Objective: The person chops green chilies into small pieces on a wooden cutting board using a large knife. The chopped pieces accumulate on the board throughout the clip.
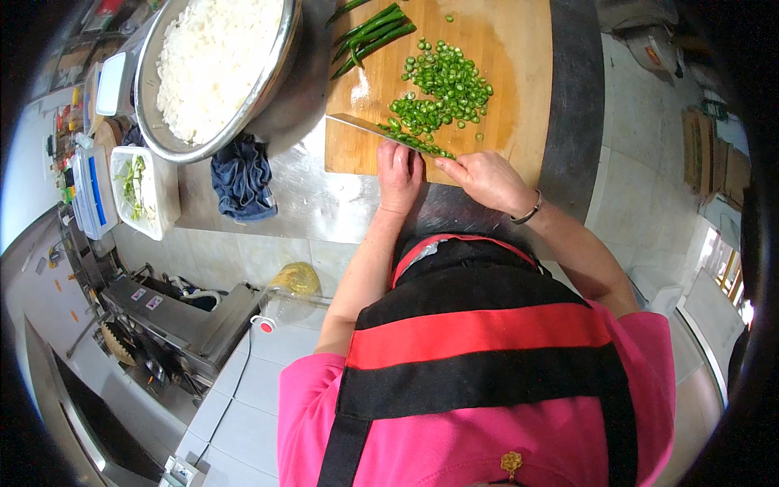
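My right hand grips the handle end of a kitchen knife, whose blade lies across the near part of a wooden cutting board. Close against the near side of the blade is my left hand, fingers bent over green chili peppers; how firmly it holds them is hidden. Bits of cut chili line the blade. Beyond it spreads a pile of sliced green chili. Several whole green chilies rest at the board's far left.
Left of the board, a large metal bowl holds chopped white food. A dark blue cloth lies on the metal table. Further left stands a white plastic tub with green and white vegetable pieces.
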`<act>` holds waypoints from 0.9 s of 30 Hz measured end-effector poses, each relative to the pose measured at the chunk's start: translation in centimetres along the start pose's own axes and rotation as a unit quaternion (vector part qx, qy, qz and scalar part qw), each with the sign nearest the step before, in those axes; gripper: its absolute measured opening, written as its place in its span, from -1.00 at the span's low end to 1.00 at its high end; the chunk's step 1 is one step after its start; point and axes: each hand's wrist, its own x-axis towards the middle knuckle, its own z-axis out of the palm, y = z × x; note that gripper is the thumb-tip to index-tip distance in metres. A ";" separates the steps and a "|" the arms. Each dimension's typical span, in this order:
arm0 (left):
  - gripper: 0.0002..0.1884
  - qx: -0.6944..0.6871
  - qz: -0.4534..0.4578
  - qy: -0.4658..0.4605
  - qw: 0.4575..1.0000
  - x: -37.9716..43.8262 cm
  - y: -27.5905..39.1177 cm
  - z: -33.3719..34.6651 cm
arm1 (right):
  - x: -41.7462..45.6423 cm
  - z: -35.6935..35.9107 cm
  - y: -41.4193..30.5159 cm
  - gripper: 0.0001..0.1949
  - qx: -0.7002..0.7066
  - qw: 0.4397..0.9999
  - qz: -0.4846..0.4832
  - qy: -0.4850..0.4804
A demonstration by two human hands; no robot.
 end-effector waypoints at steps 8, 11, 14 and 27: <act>-0.70 -0.007 0.008 0.008 1.000 0.6 1.0 -1.4 | 0.6 -1.4 0.4 -0.32 0.164 0.965 0.177 -0.102; -0.69 0.003 0.013 0.002 1.000 0.3 0.3 -1.2 | 0.3 -0.2 1.1 -0.35 0.098 0.992 0.069 -0.032; -0.68 0.010 0.021 0.000 1.000 0.4 -0.2 -0.8 | -0.6 0.0 0.5 -0.41 0.083 0.996 0.001 0.016; -0.53 0.001 -0.004 -0.030 1.000 -0.2 -0.8 -1.0 | -2.8 -0.6 -0.8 -0.45 -0.013 0.997 -0.060 0.050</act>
